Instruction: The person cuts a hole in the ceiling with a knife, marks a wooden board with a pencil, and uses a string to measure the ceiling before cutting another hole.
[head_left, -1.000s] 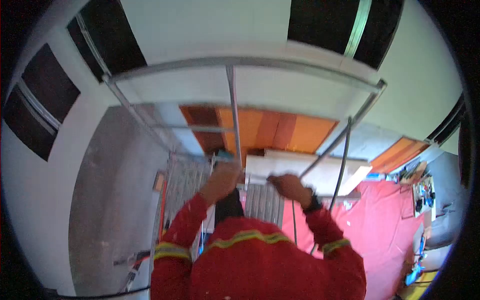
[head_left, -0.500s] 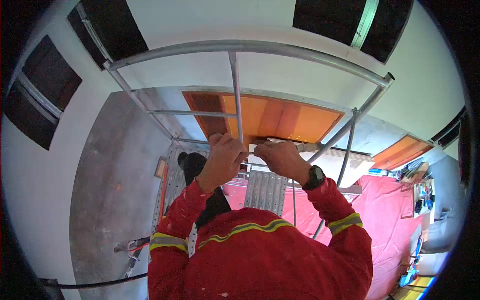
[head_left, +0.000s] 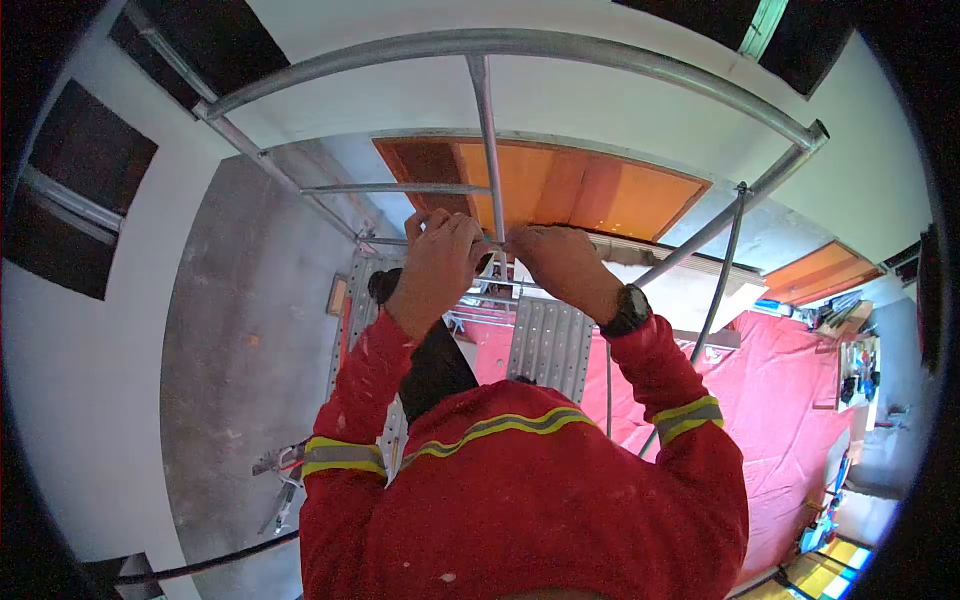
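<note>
My left hand point(head_left: 438, 262) is raised in front of me with curled fingers, close to the upright tube of a metal scaffold frame point(head_left: 487, 150). Just across from it, my right hand point(head_left: 565, 262) is closed, its knuckles turned up and a dark watch point(head_left: 630, 308) on its wrist. The fingertips of both hands nearly meet around the lower end of that upright. A small, thin thing seems to lie between them, but the fingers hide what it is. Both arms wear red sleeves with yellow and grey reflective bands.
Scaffold tubes surround me, with a diagonal brace point(head_left: 722, 275) at the right. Below are a perforated metal plank point(head_left: 550, 345) and a pink sheet point(head_left: 765, 400) over the floor. Orange wooden panels point(head_left: 570, 185) stand ahead. Tools and materials lie along the far right wall.
Both hands appear higher in view, and the scaffold top rail has shifted up as the camera tilted down. The hands stay close together, still closed.
</note>
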